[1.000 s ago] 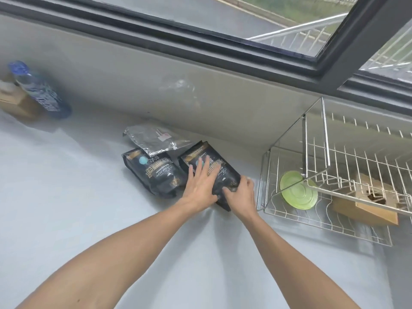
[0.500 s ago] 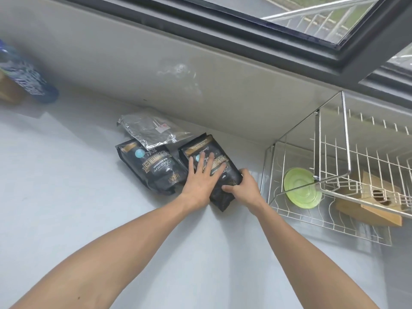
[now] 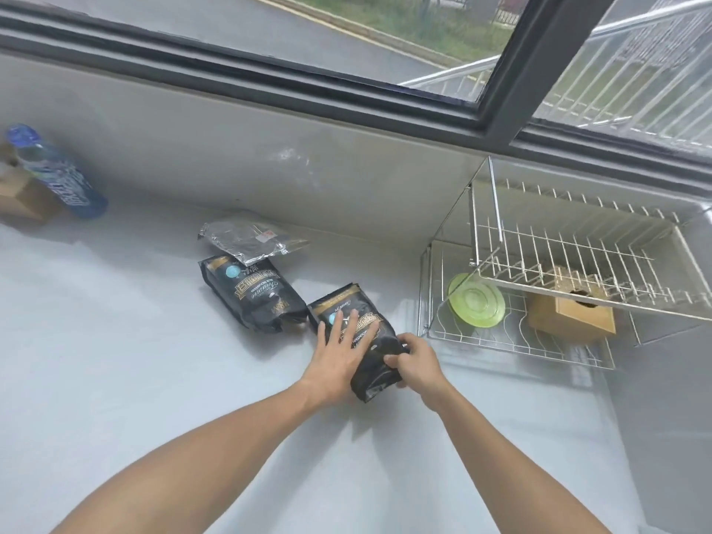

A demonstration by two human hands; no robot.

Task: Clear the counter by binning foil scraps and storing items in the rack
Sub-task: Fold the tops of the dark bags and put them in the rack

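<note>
Two black coffee pouches lie on the pale counter. The nearer pouch (image 3: 373,354) is between my hands: my left hand (image 3: 339,356) lies flat on its left side with fingers spread, and my right hand (image 3: 414,358) grips its lower right edge. The second black pouch (image 3: 256,292) lies to the left, apart from my hands. A silver foil bag (image 3: 250,240) rests behind it by the wall. The two-tier wire rack (image 3: 570,264) stands at the right.
In the rack's lower tier sit a green plate (image 3: 476,300) and a wooden box (image 3: 570,314). At the far left stand a blue-capped water bottle (image 3: 57,173) and a cardboard box (image 3: 23,198). A grey wall and a window run along the counter's back.
The nearer pouch has slid right and toward me, away from the second pouch. My right hand has closed around its lower edge; my left hand stays flat on it.
</note>
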